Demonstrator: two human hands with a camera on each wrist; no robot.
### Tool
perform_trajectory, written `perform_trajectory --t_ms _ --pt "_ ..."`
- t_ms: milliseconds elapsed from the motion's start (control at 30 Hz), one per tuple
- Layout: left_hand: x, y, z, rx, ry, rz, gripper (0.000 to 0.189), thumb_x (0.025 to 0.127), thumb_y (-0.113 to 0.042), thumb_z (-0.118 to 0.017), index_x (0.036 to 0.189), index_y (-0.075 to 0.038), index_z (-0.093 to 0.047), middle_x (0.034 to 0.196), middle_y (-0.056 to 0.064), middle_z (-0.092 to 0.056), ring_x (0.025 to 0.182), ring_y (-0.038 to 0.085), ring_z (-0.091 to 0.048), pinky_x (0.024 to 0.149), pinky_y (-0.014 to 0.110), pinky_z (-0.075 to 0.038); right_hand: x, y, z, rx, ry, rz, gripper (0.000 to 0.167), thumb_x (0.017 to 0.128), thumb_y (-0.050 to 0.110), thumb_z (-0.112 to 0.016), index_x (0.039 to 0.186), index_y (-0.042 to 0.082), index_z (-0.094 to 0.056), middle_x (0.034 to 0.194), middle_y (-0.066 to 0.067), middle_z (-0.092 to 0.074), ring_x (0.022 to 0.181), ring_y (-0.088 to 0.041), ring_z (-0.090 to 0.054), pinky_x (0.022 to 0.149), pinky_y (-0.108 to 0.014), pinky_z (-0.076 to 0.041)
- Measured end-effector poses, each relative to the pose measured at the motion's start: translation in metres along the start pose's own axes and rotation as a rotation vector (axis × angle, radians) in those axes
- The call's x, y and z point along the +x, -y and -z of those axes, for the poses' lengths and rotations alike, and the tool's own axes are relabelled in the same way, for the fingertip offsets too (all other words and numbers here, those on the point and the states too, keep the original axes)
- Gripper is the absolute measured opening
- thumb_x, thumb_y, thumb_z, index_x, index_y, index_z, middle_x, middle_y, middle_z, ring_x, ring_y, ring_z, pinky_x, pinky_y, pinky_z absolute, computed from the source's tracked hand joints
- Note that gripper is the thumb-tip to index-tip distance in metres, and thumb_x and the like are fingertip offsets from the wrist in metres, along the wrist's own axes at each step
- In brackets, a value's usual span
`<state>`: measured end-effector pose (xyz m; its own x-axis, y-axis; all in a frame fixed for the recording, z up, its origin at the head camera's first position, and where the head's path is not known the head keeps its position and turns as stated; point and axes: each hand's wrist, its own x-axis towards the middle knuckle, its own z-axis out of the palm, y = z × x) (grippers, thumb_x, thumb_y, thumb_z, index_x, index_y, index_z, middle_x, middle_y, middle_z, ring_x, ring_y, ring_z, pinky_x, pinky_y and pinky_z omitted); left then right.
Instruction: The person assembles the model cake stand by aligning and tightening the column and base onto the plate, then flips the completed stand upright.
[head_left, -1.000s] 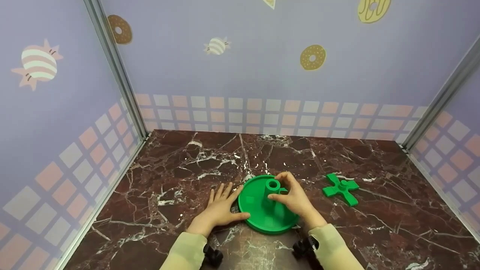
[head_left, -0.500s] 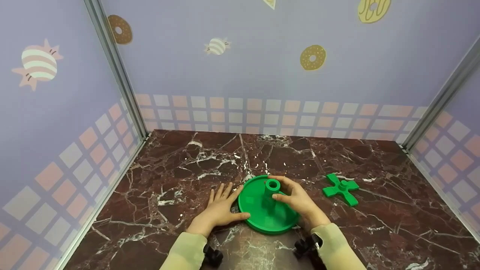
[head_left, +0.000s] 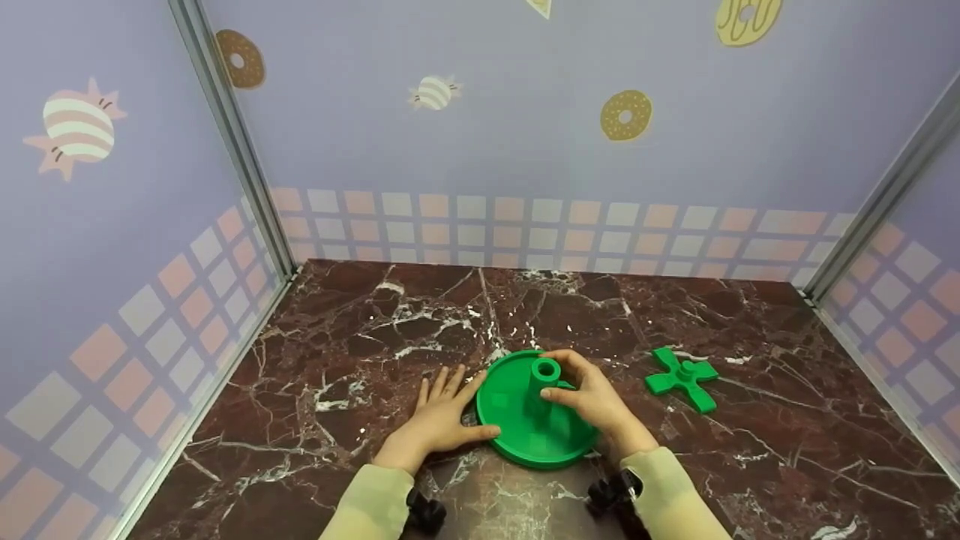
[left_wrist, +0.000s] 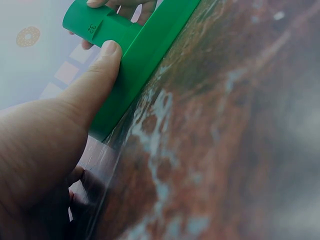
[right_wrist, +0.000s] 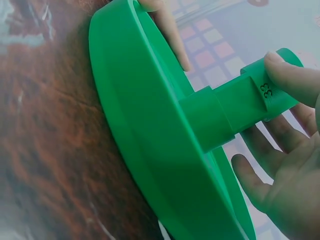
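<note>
A round, low-rimmed green dish [head_left: 517, 442] sits flat on the marbled table. From its middle rises an upright green tube [head_left: 538, 390], hollow at the top and seated in a wider socket [right_wrist: 207, 120]. My right hand [head_left: 598, 401] pinches the tube's upper part, thumb on the near side and fingers behind; a raised "33" shows there in the right wrist view. With fingers spread and straight, my left hand [head_left: 437, 420] steadies the dish's left side, its thumb [left_wrist: 95, 80] over the rim. Part of the dish's right edge is hidden behind my right hand.
To the right of the dish lies a green four-armed cross piece [head_left: 679, 379] with a short peg at its centre. Patterned lilac walls [head_left: 480, 135] stand at the back and both sides of the table [head_left: 360, 315], with metal posts [head_left: 232, 135] at the corners.
My right thumb and fingers drew slightly right off the tube, then came back onto it; the tube shifted only a trace. My left hand and the dish have kept their place.
</note>
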<state>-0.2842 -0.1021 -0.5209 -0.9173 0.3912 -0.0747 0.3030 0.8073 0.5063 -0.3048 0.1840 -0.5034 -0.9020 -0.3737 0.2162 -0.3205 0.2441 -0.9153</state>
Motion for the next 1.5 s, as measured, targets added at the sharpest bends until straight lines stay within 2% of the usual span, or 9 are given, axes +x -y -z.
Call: perform_trajectory --t_ms 233,633,733,867,967,1067,1167,1333,1500 --pt "0.000 0.000 0.000 0.002 0.000 -0.001 0.103 0.086 -0.076 -0.063 0.166 -0.027 -0.022 0.174 0.017 -0.012 0.161 0.044 -0.001 0.127 0.069 0.001 0.001 -0.001 -0.002 -0.033 -0.048 0.001 0.051 0.088 0.012 -0.082 0.132 0.005 -0.059 0.128 -0.015 -0.067 0.118 -0.018 -0.064 0.107 -0.048 -0.049" --pt "0.001 0.002 -0.001 0.004 -0.009 -0.009 0.105 0.084 -0.079 -0.062 0.166 -0.026 -0.022 0.173 0.018 -0.013 0.161 0.045 -0.002 0.127 0.069 0.001 0.002 -0.001 -0.008 -0.080 -0.112 0.026 0.048 0.084 0.012 -0.086 0.124 0.006 -0.059 0.117 -0.014 -0.067 0.109 -0.027 -0.064 0.097 -0.048 -0.052" --pt "0.001 0.002 -0.001 0.002 -0.008 -0.009 0.106 0.084 -0.079 -0.062 0.166 -0.026 -0.022 0.173 0.017 -0.013 0.161 0.045 -0.002 0.127 0.069 0.001 0.002 -0.001 -0.005 -0.057 -0.081 0.025 0.056 0.086 0.013 -0.084 0.133 0.004 -0.056 0.126 -0.017 -0.066 0.116 -0.025 -0.064 0.102 -0.049 -0.051" --pt "0.001 0.001 -0.001 -0.004 -0.007 0.001 0.104 0.085 -0.076 -0.064 0.166 -0.026 -0.022 0.174 0.017 -0.013 0.161 0.044 -0.002 0.127 0.069 0.001 0.000 -0.001 0.002 0.066 0.027 0.021 0.067 0.093 0.010 -0.076 0.152 0.003 -0.045 0.148 -0.024 -0.055 0.131 -0.015 -0.059 0.114 -0.047 -0.047" --pt "0.000 0.000 -0.001 -0.003 -0.006 0.008 0.103 0.086 -0.075 -0.064 0.166 -0.026 -0.022 0.174 0.017 -0.013 0.161 0.044 -0.002 0.127 0.068 0.001 0.000 -0.001 0.006 0.139 0.105 0.003 0.067 0.098 0.010 -0.069 0.157 0.002 -0.039 0.156 -0.026 -0.047 0.136 -0.006 -0.056 0.115 -0.036 -0.047" --pt "0.000 0.000 -0.001 0.003 -0.006 0.011 0.102 0.086 -0.074 -0.064 0.166 -0.026 -0.023 0.174 0.017 -0.013 0.161 0.044 -0.002 0.127 0.068 0.001 -0.001 -0.001 0.006 0.139 0.133 -0.013 0.064 0.100 0.014 -0.067 0.157 0.003 -0.041 0.156 -0.027 -0.048 0.134 -0.004 -0.056 0.109 -0.025 -0.049" --pt "0.001 0.000 -0.001 0.006 -0.005 0.009 0.102 0.087 -0.074 -0.064 0.166 -0.026 -0.023 0.174 0.017 -0.013 0.161 0.044 -0.002 0.127 0.068 0.001 -0.001 0.001 0.005 0.119 0.119 -0.030 0.060 0.099 0.015 -0.069 0.154 0.005 -0.045 0.152 -0.023 -0.052 0.134 -0.012 -0.058 0.107 -0.027 -0.051" --pt "0.000 -0.001 0.000 0.005 -0.006 0.002 0.102 0.087 -0.074 -0.064 0.166 -0.025 -0.023 0.173 0.018 -0.013 0.161 0.045 -0.001 0.127 0.069 0.001 -0.001 0.002 0.004 0.093 0.083 -0.033 0.057 0.098 0.013 -0.070 0.150 0.003 -0.049 0.148 -0.023 -0.056 0.138 -0.035 -0.055 0.111 -0.046 -0.050" --pt "-0.001 -0.002 0.001 0.008 -0.006 0.001 0.102 0.087 -0.074 -0.064 0.166 -0.025 -0.023 0.173 0.018 -0.013 0.161 0.045 -0.002 0.127 0.069 0.001 0.000 0.001 0.002 0.077 0.053 -0.024 0.057 0.096 0.011 -0.073 0.147 -0.002 -0.050 0.145 -0.023 -0.057 0.138 -0.042 -0.053 0.113 -0.053 -0.047"
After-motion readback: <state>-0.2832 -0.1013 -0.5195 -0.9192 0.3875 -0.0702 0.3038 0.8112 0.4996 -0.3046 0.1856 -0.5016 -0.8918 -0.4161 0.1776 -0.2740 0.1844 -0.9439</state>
